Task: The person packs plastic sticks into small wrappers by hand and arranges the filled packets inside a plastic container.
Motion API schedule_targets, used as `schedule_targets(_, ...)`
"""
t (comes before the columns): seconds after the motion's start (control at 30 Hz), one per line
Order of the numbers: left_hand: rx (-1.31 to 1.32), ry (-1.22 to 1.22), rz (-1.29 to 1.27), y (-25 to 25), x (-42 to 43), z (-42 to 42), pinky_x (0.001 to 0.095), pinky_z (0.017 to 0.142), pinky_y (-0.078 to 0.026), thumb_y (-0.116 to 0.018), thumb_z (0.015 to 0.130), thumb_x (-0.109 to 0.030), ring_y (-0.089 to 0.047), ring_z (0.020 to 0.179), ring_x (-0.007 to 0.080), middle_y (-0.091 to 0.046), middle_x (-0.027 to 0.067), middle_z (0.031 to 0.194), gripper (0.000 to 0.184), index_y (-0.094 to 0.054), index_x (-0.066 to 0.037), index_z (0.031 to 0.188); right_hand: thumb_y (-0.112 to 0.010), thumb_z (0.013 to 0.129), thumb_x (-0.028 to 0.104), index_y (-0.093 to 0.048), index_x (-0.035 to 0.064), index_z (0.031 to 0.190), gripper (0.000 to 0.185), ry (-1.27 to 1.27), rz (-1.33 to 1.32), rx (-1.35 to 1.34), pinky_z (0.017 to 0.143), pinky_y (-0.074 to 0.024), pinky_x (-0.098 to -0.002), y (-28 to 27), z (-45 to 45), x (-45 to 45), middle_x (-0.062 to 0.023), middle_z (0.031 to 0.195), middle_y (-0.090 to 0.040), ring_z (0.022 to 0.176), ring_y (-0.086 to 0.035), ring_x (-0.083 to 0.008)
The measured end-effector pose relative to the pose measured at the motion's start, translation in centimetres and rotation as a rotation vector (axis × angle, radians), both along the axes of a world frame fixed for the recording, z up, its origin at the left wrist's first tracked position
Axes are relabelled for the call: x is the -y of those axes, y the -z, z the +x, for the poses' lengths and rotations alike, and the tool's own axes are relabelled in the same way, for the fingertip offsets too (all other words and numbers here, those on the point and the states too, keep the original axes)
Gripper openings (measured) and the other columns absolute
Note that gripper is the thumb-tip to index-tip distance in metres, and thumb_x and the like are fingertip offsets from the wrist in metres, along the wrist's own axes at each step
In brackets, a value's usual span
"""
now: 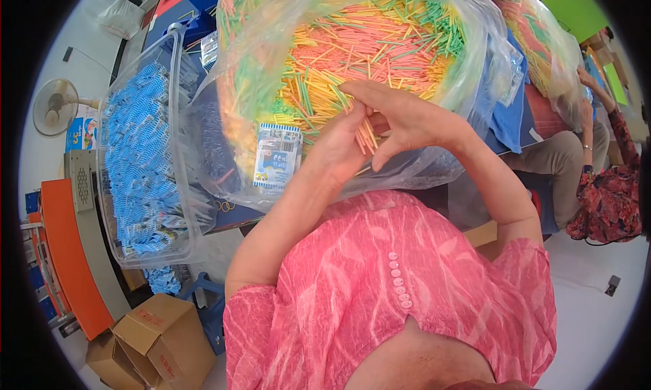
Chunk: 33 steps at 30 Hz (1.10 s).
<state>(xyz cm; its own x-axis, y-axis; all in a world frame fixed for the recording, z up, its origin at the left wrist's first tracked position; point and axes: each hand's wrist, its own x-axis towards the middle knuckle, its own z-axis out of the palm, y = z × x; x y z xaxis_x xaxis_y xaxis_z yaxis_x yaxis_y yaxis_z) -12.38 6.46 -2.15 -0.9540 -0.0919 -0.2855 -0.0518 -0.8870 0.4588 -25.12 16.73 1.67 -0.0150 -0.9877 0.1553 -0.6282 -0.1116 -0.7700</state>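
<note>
My left hand (332, 142) is closed around a small bunch of thin orange-pink sticks (366, 138), their lower ends poking out past the palm. My right hand (413, 119) arches over the same bunch, with its thumb apart from its fingers; some of its fingertips are hidden. Both hands are above a large clear plastic bag (224, 153), opened wide and filled with loose pink, yellow, orange and green sticks (352, 44). Beside my left wrist, a blue-and-white printed packet (278, 156) lies on the bag's near side.
To the left stands a clear plastic bin (183, 214) heaped with blue-and-white packets (139, 153). Cardboard boxes (163, 336) sit on the floor below. Another bag of coloured sticks (536, 44) is at the right, near a seated person (607, 200). Rubber bands (224, 206) lie on the table.
</note>
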Motion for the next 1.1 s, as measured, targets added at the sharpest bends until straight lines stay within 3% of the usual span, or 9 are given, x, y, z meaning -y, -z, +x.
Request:
schedule_targets(0.03, -0.009, -0.044, -0.007, -0.1, -0.2, -0.1, 0.0402, 0.094, -0.048, -0.043, 0.101, -0.030, -0.055, 0.112, 0.0245, -0.056, 0.0098, 0.119, 0.032, -0.047, -0.007, 0.122, -0.086, 0.059, 0.031, -0.039, 0.0033, 0.138, 0.096, 0.036, -0.129, -0.226, 0.092, -0.0473, -0.0355, 0.0, 0.1, 0.0, -0.0154, 0.126, -0.053, 0.118, -0.053, -0.0295)
schedule_targets(0.17, 0.080, -0.083, -0.059, -1.4, -1.1, 0.4, 0.0381, 0.095, -0.047, -0.046, 0.100, -0.029, -0.053, 0.114, 0.0217, -0.056, 0.0074, 0.116, 0.032, -0.048, -0.007, 0.123, -0.085, 0.059, 0.026, -0.042, 0.0046, 0.136, 0.091, 0.068, 0.073, -0.061, 0.085, -0.0497, -0.0360, -0.3, 0.3, 0.3, -0.0141, 0.118, -0.057, 0.105, -0.059, -0.0293)
schedule_targets(0.23, 0.080, -0.013, -0.069, -1.3, -1.1, 0.5, 0.0353, 0.089, -0.050, -0.043, 0.101, -0.030, -0.056, 0.106, 0.0200, -0.055, 0.0083, 0.113, 0.035, -0.042, -0.005, 0.126, -0.081, 0.058, 0.023, -0.052, 0.0027, 0.117, 0.069, 0.059, -0.125, -0.036, 0.071, -0.0506, -0.0367, 0.2, 0.2, 0.5, -0.0132, 0.097, -0.059, 0.081, -0.062, -0.0276)
schedule_targets(0.47, 0.189, -0.067, -0.150, -1.4, -1.1, 0.5, 0.0265, 0.062, -0.049, -0.051, 0.098, -0.031, -0.059, 0.075, 0.0141, -0.057, 0.0048, 0.086, 0.031, -0.052, -0.004, 0.113, -0.082, 0.060, 0.028, -0.053, 0.0035, 0.126, 0.076, 0.037, 0.038, -0.049, 0.082, -0.0498, -0.0353, -1.2, 0.4, -0.2, -0.0130, 0.106, -0.062, 0.096, -0.062, -0.0275)
schedule_targets(0.63, 0.220, 0.139, -0.503, -1.3, -0.2, 1.8, 0.0234, 0.041, -0.028, -0.062, 0.089, -0.020, -0.042, 0.048, 0.0069, -0.047, -0.0057, 0.063, 0.014, -0.062, -0.006, 0.086, -0.078, 0.068, 0.036, -0.060, 0.0028, 0.108, 0.055, 0.255, -0.125, -0.163, 0.078, -0.0507, -0.0348, -0.5, -0.2, 0.3, -0.0119, 0.087, -0.062, 0.080, -0.063, -0.0226)
schedule_targets(0.73, 0.192, 0.026, -0.779, -1.5, -1.7, 1.1, 0.0242, 0.041, -0.026, -0.061, 0.085, -0.010, -0.038, 0.048, 0.0060, -0.045, -0.0059, 0.062, 0.007, -0.060, -0.008, 0.079, -0.072, 0.076, 0.031, -0.061, 0.0030, 0.095, 0.036, 0.314, 0.041, -0.106, 0.069, -0.0513, -0.0342, -0.2, 1.9, 0.1, -0.0114, 0.082, -0.061, 0.073, -0.062, -0.0209)
schedule_targets(0.87, 0.181, 0.056, -0.625, -0.1, -1.0, 2.3, 0.0233, 0.041, -0.027, -0.062, 0.084, -0.009, -0.041, 0.048, 0.0054, -0.048, -0.0042, 0.062, 0.009, -0.058, -0.009, 0.075, -0.067, 0.081, 0.026, -0.062, 0.0031, 0.093, 0.026, 0.266, -0.005, -0.431, 0.063, -0.0506, -0.0336, 1.2, 2.9, 0.5, -0.0121, 0.085, -0.061, 0.075, -0.062, -0.0224)
schedule_targets(0.97, 0.120, 0.073, -0.629, 0.6, -0.6, 2.7, 0.0245, 0.038, -0.027, -0.057, 0.079, 0.003, -0.039, 0.042, 0.0082, -0.047, -0.0017, 0.056, 0.011, -0.061, -0.008, 0.079, -0.063, 0.086, 0.024, -0.063, 0.0029, 0.095, 0.023, 0.278, -0.353, -0.492, 0.064, -0.0507, -0.0338, 1.3, 3.4, 1.3, -0.0114, 0.086, -0.062, 0.076, -0.062, -0.0244)
schedule_targets(1.1, 0.211, 0.127, -0.782, -0.3, -1.0, 2.6, 0.0254, 0.055, -0.041, -0.060, 0.081, -0.004, -0.055, 0.065, 0.0108, -0.058, 0.0036, 0.072, 0.003, -0.062, -0.002, 0.081, -0.061, 0.086, 0.024, -0.063, 0.0027, 0.097, 0.024, 0.204, -0.465, -0.456, 0.067, -0.0511, -0.0325, 0.8, 2.9, 1.4, -0.0110, 0.092, -0.063, 0.080, -0.063, -0.0246)
